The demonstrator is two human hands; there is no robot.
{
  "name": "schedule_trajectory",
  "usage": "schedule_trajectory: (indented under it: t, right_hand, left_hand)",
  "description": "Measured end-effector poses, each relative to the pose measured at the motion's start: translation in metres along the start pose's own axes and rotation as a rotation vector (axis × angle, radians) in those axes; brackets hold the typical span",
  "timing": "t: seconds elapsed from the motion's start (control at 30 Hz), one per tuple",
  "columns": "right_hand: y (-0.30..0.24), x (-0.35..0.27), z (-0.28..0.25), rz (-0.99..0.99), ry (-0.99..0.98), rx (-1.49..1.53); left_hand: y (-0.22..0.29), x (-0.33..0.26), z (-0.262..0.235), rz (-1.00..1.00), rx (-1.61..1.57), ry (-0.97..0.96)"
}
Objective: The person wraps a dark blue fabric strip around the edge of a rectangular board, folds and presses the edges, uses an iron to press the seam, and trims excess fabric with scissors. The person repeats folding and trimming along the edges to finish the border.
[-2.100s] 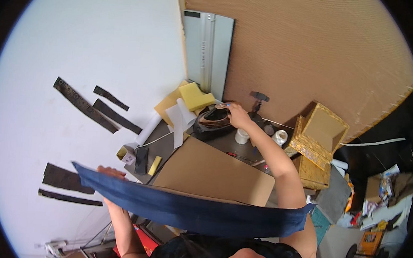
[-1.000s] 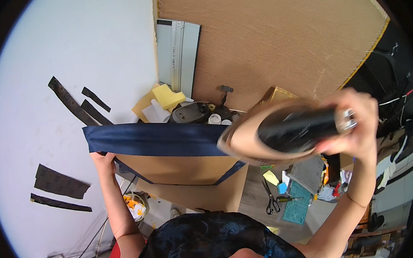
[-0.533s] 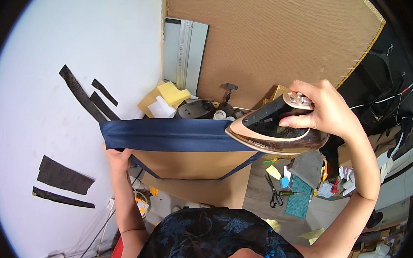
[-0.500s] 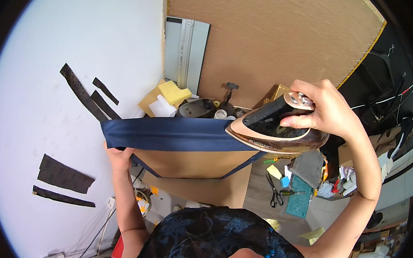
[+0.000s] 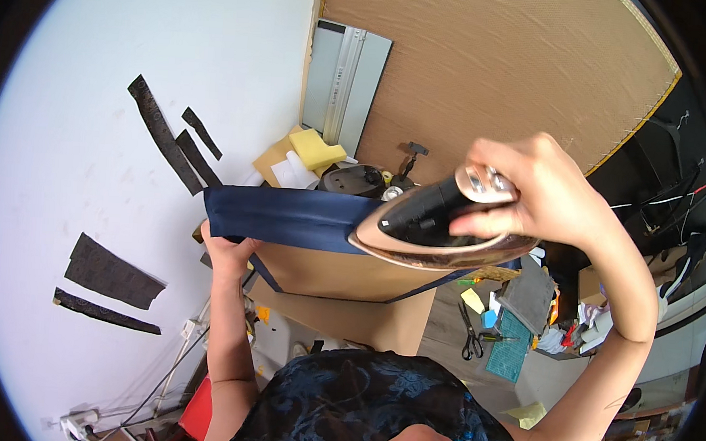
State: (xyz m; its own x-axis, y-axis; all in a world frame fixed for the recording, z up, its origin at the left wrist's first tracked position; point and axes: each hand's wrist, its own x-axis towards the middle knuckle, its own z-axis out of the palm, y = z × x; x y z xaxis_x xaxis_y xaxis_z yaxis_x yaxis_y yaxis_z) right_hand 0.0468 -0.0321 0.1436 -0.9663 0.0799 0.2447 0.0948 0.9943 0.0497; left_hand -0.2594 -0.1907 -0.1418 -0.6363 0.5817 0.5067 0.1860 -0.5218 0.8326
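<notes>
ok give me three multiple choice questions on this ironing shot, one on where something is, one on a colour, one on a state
1. Where is the iron?
A. on the right end of the fabric strip
B. on the floor
C. by the scissors

2. What colour is the fabric strip?
A. red
B. navy blue
C. white

3. What is the left hand doing?
A. hanging free
B. holding the scissors
C. gripping the strip's left end

Answers:
1 A, the right hand holds the iron by its handle against that end.
2 B, the strip is dark blue against the brown board.
3 C, its fingers close on the strip's edge.
</notes>
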Motion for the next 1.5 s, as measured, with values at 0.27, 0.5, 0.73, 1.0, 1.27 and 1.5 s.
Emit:
schedule_trajectory:
  t: [0.27, 0.5, 0.73, 1.0, 1.27, 1.5]
  right_hand:
    - [-0.019, 0.048, 0.01, -0.022, 0.013, -0.005]
    - [-0.037, 0.101, 0.021, -0.034, -0.029, 0.053]
    - [-0.062, 0.149, 0.033, -0.042, 0.002, -0.02]
    - [-0.062, 0.182, 0.052, 0.038, 0.013, 0.123]
    - [-0.067, 0.139, 0.024, 0.017, -0.016, 0.21]
    - [-0.069, 0.156, 0.036, 0.132, -0.087, 0.135]
  left_hand:
    - [-0.002, 0.005, 0.0, 0.015, -0.069, -0.045]
    - [0.005, 0.002, 0.003, -0.047, -0.145, -0.052]
    - [0.015, 0.002, 0.005, 0.044, -0.127, -0.103]
    - [0.02, -0.004, 0.0, 0.058, -0.109, -0.107]
    - [0.018, -0.002, 0.0, 0.096, -0.103, -0.117]
    - [0.014, -0.002, 0.001, 0.089, -0.101, -0.109]
